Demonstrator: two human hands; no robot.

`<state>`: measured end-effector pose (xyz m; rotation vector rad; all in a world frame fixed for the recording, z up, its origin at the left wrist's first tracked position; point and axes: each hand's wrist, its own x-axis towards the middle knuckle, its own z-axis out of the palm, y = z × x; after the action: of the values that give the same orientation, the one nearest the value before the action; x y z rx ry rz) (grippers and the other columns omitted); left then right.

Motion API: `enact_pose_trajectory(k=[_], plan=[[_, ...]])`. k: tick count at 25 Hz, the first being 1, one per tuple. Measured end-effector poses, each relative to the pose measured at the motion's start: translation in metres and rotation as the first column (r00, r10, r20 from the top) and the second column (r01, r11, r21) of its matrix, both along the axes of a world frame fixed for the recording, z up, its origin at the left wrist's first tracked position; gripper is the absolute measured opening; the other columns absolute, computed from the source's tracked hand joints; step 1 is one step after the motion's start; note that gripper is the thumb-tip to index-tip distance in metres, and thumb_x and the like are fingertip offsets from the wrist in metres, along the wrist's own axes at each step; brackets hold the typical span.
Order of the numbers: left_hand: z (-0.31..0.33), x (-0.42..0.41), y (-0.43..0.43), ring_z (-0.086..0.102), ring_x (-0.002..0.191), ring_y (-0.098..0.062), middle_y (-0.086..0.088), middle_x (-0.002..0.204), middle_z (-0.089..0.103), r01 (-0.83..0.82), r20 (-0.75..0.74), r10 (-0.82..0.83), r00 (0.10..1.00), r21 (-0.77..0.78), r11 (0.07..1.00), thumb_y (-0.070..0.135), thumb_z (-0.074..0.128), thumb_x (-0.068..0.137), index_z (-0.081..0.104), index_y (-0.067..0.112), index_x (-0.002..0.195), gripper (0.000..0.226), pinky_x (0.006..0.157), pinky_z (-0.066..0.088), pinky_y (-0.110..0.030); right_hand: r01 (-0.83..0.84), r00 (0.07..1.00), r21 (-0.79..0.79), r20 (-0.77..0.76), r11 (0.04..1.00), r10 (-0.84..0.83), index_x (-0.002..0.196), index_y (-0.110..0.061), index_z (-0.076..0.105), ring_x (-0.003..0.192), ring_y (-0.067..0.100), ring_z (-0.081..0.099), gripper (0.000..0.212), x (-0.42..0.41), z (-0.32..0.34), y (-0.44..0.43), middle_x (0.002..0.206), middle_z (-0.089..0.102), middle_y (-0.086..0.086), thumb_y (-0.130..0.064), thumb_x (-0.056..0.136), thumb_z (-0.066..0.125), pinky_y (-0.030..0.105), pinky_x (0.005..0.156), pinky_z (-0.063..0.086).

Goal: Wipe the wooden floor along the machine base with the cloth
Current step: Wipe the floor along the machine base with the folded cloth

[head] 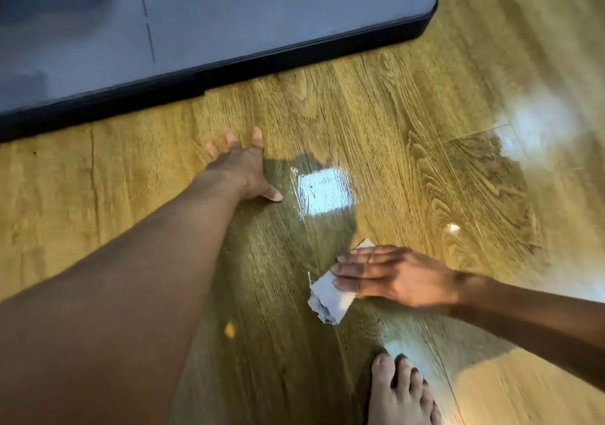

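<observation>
Machine base at upper left, left hand splayed flat on wooden floor near its edge, likely as a brace, holding nothing; further right, cloth pinned to floor under straight fingers of right hand, apparently for wiping.

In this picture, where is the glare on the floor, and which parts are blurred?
Head view: a bright square glare on the wooden floor beside the left hand, softer glare near the picture's right edge; the right hand and the cloth are motion-blurred; the machine base looks dim and soft.
</observation>
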<state>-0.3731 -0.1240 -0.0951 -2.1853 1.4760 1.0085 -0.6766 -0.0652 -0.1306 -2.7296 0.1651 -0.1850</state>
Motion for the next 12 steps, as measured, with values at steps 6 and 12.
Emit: enact_pose_trajectory(k=[6,12], plan=[[-0.006,-0.004,-0.003,-0.016,0.138,-0.049,-0.017,0.152,-0.028,0.004,0.022,-0.004,1.000,0.008,1.000,0.044,0.082,0.064,-0.022,0.030,0.146,0.133,0.108,0.015,-0.068,0.509,0.846,-0.011,-0.178,0.861,-0.502,0.123,-0.032,0.060,0.114,0.015,0.058,0.032,0.061,0.001,-0.147,0.123,0.063,-0.007,-0.034,0.097,0.042,0.020,0.093,0.045],[-0.007,-0.005,-0.003,-0.016,0.137,-0.051,-0.018,0.152,-0.027,0.022,0.044,-0.022,0.999,0.009,1.000,0.044,0.081,0.066,-0.022,0.029,0.147,0.131,0.105,0.017,-0.071,0.665,0.745,0.094,-0.145,0.740,-0.651,0.129,-0.018,0.057,0.123,0.025,0.052,0.041,0.085,-0.003,-0.097,0.133,0.056,0.004,-0.008,0.090,0.047,0.036,0.105,0.039]])
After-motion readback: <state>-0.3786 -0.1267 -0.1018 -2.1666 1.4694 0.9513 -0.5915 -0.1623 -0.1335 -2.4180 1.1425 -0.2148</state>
